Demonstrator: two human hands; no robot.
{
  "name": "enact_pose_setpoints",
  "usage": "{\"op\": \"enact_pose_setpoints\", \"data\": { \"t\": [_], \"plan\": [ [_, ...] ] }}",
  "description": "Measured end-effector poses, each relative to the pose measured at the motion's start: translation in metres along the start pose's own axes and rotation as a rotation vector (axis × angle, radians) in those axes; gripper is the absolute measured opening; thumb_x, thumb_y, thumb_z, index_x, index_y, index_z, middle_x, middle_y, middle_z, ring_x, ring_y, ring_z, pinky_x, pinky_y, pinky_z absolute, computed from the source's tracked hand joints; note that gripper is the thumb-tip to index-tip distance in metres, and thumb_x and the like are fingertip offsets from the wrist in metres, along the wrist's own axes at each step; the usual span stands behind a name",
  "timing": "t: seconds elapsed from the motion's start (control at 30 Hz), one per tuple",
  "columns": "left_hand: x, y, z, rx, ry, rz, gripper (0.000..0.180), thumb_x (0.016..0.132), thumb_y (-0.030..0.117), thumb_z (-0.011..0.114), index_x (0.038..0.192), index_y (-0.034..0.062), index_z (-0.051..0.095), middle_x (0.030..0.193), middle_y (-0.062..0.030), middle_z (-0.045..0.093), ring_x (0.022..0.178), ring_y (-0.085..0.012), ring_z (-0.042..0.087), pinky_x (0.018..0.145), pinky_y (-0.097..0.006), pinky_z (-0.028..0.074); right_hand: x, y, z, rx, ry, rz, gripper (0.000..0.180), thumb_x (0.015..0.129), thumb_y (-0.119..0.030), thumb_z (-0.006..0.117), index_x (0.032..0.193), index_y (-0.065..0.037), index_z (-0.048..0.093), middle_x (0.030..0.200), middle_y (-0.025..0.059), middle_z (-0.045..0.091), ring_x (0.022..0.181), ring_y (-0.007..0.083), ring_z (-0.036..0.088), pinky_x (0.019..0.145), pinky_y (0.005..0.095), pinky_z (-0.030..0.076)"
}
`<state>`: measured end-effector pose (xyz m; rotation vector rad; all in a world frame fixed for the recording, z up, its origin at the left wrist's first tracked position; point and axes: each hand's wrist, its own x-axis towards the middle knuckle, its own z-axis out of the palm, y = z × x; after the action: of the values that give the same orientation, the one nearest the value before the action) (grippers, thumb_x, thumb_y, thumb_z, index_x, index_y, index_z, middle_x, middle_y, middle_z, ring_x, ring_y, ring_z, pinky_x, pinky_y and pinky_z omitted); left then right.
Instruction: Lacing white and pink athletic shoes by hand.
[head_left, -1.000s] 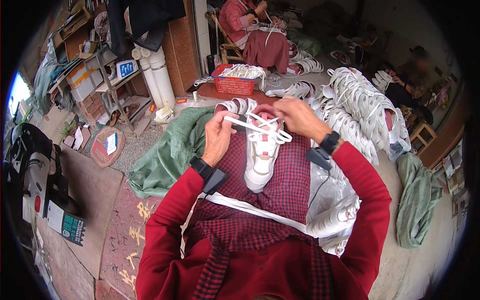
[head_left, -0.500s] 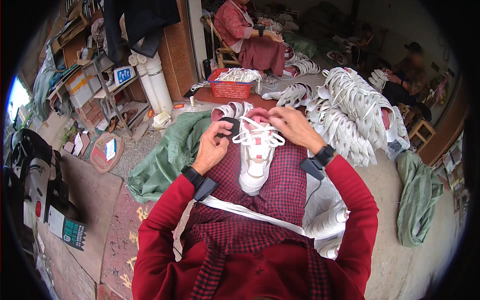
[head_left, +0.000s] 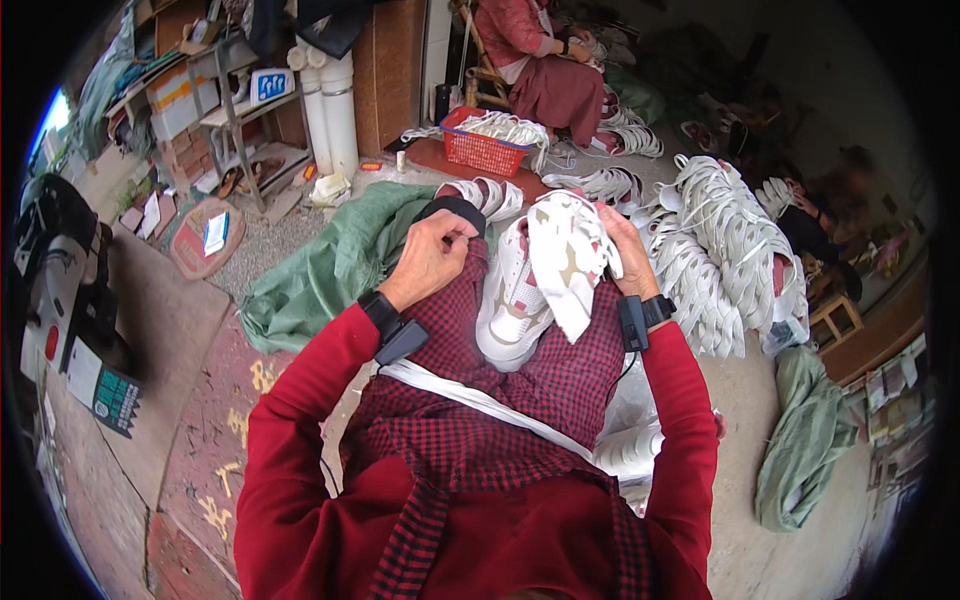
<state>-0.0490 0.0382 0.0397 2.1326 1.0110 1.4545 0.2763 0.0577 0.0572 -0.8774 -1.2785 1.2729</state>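
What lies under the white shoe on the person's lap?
Under the shoe lies a red-and-black checked cloth spread over the lap. A white strap crosses it lower down. The left hand and right hand grip the shoe's top. The legs beneath are covered.

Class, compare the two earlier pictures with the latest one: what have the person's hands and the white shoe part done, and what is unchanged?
The white strips once stretched between both hands are gone; a white upper piece now stands folded up over the white shoe, held by the right hand. The left hand has closed into a fist beside the shoe. Unchanged: the shoe stays on the checked apron; the red basket stays put.
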Motion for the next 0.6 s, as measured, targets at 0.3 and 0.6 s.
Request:
{"op": "enact_pose_setpoints", "data": {
  "t": [0.3,0.6],
  "plan": [
    [0.0,-0.019,0.03,0.088,-0.159,0.051,0.02,0.09,0.012,0.061,0.102,-0.0015,0.069,0.094,-0.0218,0.066,0.083,-0.0343,0.067,0.075,-0.039,0.053,-0.001,0.03,-0.058,0.139,0.036,-0.142,0.045,0.103,-0.035,0.046,0.131,-0.002,0.057,0.117,0.0084,0.066,0.099,0.0187,0.066,0.089,0.0322,0.053],
    [0.057,-0.064,0.076,-0.202,-0.444,-0.394,0.046,0.093,0.035,0.051,0.125,0.0029,0.06,0.103,-0.018,0.068,0.1,-0.0289,0.065,0.086,-0.043,0.05,-0.011,0.006,-0.011,0.052,0.022,-0.347,0.039,0.101,-0.032,0.053,0.125,-0.002,0.056,0.106,0.0049,0.062,0.095,0.0145,0.059,0.087,0.0307,0.048]
  ]
}}
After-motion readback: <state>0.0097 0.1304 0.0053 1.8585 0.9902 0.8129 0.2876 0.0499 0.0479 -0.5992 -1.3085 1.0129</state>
